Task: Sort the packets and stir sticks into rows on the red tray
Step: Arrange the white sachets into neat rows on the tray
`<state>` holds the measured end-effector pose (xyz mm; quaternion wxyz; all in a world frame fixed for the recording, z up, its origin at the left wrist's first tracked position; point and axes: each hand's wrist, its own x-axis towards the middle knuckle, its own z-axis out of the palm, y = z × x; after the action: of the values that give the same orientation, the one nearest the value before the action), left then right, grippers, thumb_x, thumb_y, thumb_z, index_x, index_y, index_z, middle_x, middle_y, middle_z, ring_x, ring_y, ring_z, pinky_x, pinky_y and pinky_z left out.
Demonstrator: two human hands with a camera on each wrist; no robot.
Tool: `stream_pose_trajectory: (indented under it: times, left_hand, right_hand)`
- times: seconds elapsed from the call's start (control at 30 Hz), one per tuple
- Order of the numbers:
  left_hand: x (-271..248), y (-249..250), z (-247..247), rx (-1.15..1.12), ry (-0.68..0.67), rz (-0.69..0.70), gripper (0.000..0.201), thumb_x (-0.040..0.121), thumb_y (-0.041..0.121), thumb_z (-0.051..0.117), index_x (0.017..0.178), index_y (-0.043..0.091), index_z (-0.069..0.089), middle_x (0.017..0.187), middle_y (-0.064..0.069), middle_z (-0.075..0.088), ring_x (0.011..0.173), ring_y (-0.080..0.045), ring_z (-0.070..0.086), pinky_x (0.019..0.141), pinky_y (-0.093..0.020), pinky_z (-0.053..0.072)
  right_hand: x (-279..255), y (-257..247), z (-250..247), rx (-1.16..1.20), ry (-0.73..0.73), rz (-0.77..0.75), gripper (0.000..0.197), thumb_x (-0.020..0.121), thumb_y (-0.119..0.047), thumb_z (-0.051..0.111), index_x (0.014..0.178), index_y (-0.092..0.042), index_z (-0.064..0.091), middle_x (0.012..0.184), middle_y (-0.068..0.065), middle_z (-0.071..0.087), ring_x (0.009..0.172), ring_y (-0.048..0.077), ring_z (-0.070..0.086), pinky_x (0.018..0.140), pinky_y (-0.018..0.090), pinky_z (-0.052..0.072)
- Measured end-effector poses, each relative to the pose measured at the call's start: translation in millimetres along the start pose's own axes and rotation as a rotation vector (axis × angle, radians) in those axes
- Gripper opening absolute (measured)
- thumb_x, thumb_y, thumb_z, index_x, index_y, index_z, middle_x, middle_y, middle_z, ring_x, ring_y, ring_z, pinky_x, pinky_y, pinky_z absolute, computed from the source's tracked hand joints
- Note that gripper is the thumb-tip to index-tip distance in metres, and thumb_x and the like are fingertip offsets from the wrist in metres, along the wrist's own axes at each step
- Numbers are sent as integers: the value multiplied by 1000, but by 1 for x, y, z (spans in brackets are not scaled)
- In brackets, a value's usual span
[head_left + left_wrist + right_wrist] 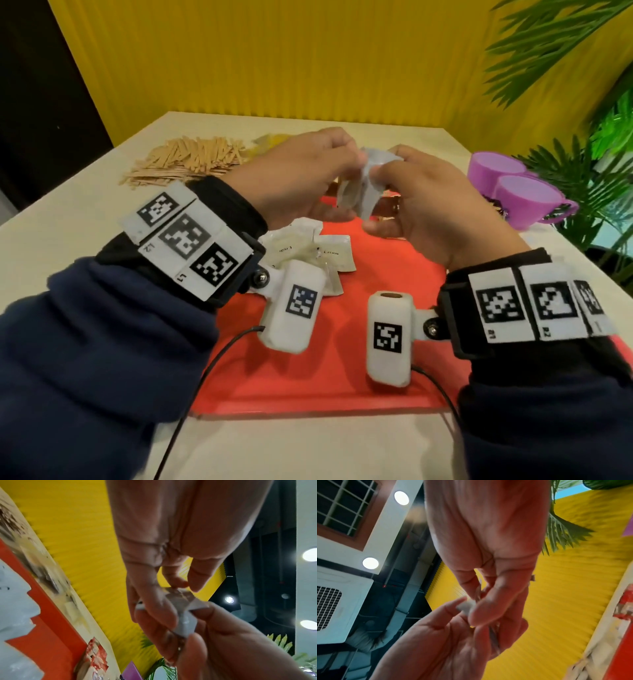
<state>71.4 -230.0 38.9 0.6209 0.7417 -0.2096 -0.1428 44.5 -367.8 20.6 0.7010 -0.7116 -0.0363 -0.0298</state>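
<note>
Both hands are raised above the red tray (pixel 342 342) and hold a small bunch of white packets (pixel 363 192) between them. My left hand (pixel 301 171) grips the bunch from the left, my right hand (pixel 421 205) pinches it from the right. From the left wrist the crumpled white packets (pixel 185 609) show between the fingers of both hands; from the right wrist only a corner of a packet (pixel 465 607) peeks out. Several white packets (pixel 308 250) lie loose on the tray's left part. A heap of wooden stir sticks (pixel 191 161) lies on the table at the back left.
Two purple cups (pixel 524 195) stand at the right of the table, with green plants (pixel 589 171) behind them. Yellow packets (pixel 270 142) lie beside the stir sticks. Red-printed packets (pixel 96 655) lie past the tray's far edge. A yellow wall closes the back.
</note>
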Motion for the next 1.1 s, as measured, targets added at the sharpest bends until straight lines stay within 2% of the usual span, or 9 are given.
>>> stream_pose_trajectory:
  times: [0.1, 0.2, 0.33, 0.43, 0.5, 0.67, 0.77, 0.93, 1.1]
  left_hand:
    - [0, -3, 1, 20, -34, 22, 22, 94, 1, 42, 81, 17, 50, 74, -2, 56, 65, -13, 53, 57, -19, 52]
    - [1, -9, -5, 138, -34, 99, 31, 87, -11, 47, 84, 18, 56, 93, -2, 57, 68, -14, 54, 61, -19, 53]
    - [0, -10, -8, 336, -33, 203, 29, 81, -2, 65, 84, 24, 52, 85, 6, 59, 60, -10, 53, 58, -21, 45]
    - [2, -11, -12, 338, -16, 166, 47, 71, 7, 75, 92, 34, 44, 104, 2, 54, 51, -2, 51, 61, -24, 47]
    - [2, -11, -15, 324, 0, 132, 53, 68, 5, 79, 96, 34, 45, 97, 1, 53, 54, -5, 53, 65, -27, 51]
    - [0, -10, -17, 171, -8, 75, 32, 61, 16, 72, 88, 17, 56, 53, 7, 61, 53, -4, 63, 55, -16, 51]
    - [-1, -9, -17, 184, 23, 60, 15, 73, 9, 71, 77, 13, 57, 51, 5, 64, 52, -3, 63, 48, -12, 47]
    - [0, -10, -20, 230, 76, 18, 12, 79, 7, 70, 72, 10, 60, 54, 2, 66, 51, -3, 63, 45, -11, 44]
    - [1, -11, -18, 315, 102, -10, 16, 81, -1, 65, 69, 10, 63, 51, 3, 65, 46, -2, 59, 45, -11, 45]
  right_hand:
    - [-2, -2, 0, 89, -31, 26, 15, 93, -10, 42, 84, -14, 54, 80, 6, 61, 56, 14, 61, 48, 25, 49]
    - [-3, -2, -4, 104, -46, 48, 12, 93, -22, 47, 89, -16, 56, 83, 5, 62, 57, 13, 60, 51, 25, 49]
    - [-2, 5, -3, -47, -37, 20, 21, 89, -19, 59, 106, -14, 48, 100, 12, 60, 70, 20, 61, 46, 21, 46]
    - [-2, 7, -2, -110, -56, 12, 18, 88, -15, 61, 104, -15, 53, 99, 12, 62, 76, 20, 60, 46, 20, 45]
    - [-3, 7, -3, -121, -72, 8, 17, 89, -14, 59, 106, -15, 55, 96, 10, 64, 74, 16, 59, 46, 19, 44]
    - [-4, 5, -8, -106, -143, 15, 19, 89, -8, 56, 103, -22, 54, 93, 2, 64, 78, 15, 60, 47, 17, 43]
    - [-5, 4, -9, -67, -201, 48, 27, 88, 0, 55, 99, -23, 48, 97, 2, 59, 81, 15, 59, 49, 19, 47]
    - [-3, 3, -10, 10, -257, 103, 43, 84, 16, 40, 111, -17, 46, 101, 6, 57, 83, 19, 62, 51, 22, 51]
    - [-4, 5, -8, -6, -223, 109, 28, 89, 5, 46, 97, -22, 52, 85, 0, 63, 63, 9, 65, 49, 17, 49]
